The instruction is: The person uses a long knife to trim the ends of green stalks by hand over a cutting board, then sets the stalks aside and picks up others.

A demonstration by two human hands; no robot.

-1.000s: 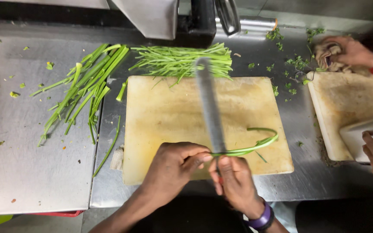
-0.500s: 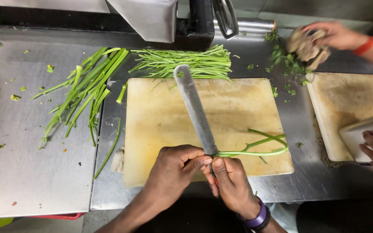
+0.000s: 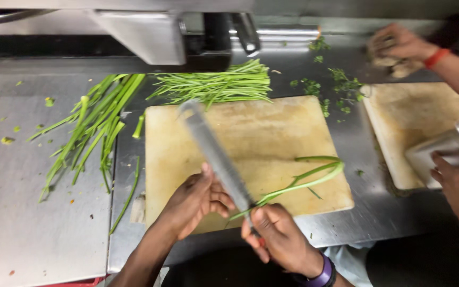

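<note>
Risk of a nicked finger, judged from the knife (image 3: 213, 154) blade running close beside the left hand (image 3: 193, 199) while the thin stalks (image 3: 298, 183) bend and could slip sideways. Right hand (image 3: 280, 239), fingers closed round the knife handle; left hand, fingers curled shut, pinching the stalk ends at the near edge of the board (image 3: 261, 133). Loose stalks trailing rightward across the board on the table (image 3: 38, 244).

right hand (image 3: 280, 239) grips knife (image 3: 216, 154) | left hand (image 3: 195, 199) pinches green stalk (image 3: 298, 183) | cutting board (image 3: 272, 138)
</note>
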